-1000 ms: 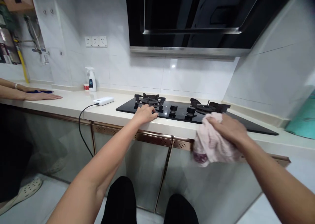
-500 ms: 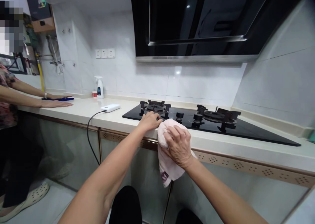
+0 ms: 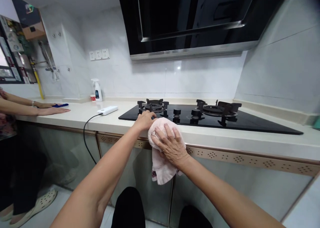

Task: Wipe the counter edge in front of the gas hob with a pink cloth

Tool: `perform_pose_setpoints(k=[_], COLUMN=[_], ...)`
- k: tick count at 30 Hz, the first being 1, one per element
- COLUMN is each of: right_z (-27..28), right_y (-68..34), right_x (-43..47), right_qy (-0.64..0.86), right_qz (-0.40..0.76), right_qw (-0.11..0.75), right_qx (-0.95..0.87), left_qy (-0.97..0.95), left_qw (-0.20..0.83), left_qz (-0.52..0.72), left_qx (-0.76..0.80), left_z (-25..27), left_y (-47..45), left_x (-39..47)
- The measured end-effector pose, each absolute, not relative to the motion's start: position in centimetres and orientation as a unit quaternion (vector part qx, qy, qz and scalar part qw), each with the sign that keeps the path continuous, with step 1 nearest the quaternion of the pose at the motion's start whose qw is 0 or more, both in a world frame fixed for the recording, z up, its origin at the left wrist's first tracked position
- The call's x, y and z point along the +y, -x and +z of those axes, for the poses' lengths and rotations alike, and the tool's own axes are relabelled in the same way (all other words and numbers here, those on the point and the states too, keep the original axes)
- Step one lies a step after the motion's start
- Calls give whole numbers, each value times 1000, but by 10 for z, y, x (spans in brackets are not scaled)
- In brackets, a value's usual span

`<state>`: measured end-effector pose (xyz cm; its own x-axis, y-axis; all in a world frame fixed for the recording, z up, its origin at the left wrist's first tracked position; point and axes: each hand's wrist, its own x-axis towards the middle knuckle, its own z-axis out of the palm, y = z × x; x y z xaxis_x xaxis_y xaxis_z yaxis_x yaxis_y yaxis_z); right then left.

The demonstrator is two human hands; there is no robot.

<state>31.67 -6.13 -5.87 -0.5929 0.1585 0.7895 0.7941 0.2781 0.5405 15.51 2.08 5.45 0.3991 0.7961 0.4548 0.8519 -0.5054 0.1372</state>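
Observation:
A pink towel [image 3: 162, 171] is bunched over the front edge of the white countertop, its loose end hanging down the cabinet front. My right hand [image 3: 171, 144] presses on it with fingers bent into the fabric. Just left of the towel, my left hand [image 3: 145, 120] leans on the counter by the front edge of the black gas stove [image 3: 207, 123]. Its fingers are partly hidden but look apart, and I see nothing held in them. Two burners [image 3: 153, 106] and two control knobs [image 3: 196, 114] stand on the stove top beyond my hands.
A white power bank [image 3: 108, 110] with a black cable [image 3: 85, 138] lies left on the countertop [image 3: 75, 118]. Behind it stand a spray bottle [image 3: 97, 91] and small red-and-white tub [image 3: 93, 97]. At far left, a co-worker's hands [image 3: 53, 111] rest near a blue cloth [image 3: 60, 105]. A range hood [image 3: 192, 49] overhangs.
My right hand and the towel have shifted slightly left along the counter edge, and the hanging end has swung. My left hand stays beside them. The view has turned a little.

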Motion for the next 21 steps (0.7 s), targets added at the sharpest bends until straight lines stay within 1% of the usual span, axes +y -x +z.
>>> perform_pose_setpoints(k=[3, 8, 13, 17, 21], right_z=[-54, -49, -42, -41, -51], right_y=[-328, -347, -378, -431, -516], right_x=[-59, -58, -71, -87, -112], right_qy=[300, 297, 306, 315, 354], right_qz=[-537, -544, -534, -494, -470], right_qw=[329, 334, 292, 272, 261], right_qx=[-716, -710, -732, -763, -765], left_qy=[831, 829, 831, 831, 835], left_qw=[62, 65, 58, 52, 53], left_qz=[-240, -249, -259, -262, -259], left_qx=[-498, -497, -489, -489, -483], left_z=[56, 56, 55, 56, 56], left_y=[-154, -154, -154, -153, -153], left_x=[20, 22, 25, 27, 28])
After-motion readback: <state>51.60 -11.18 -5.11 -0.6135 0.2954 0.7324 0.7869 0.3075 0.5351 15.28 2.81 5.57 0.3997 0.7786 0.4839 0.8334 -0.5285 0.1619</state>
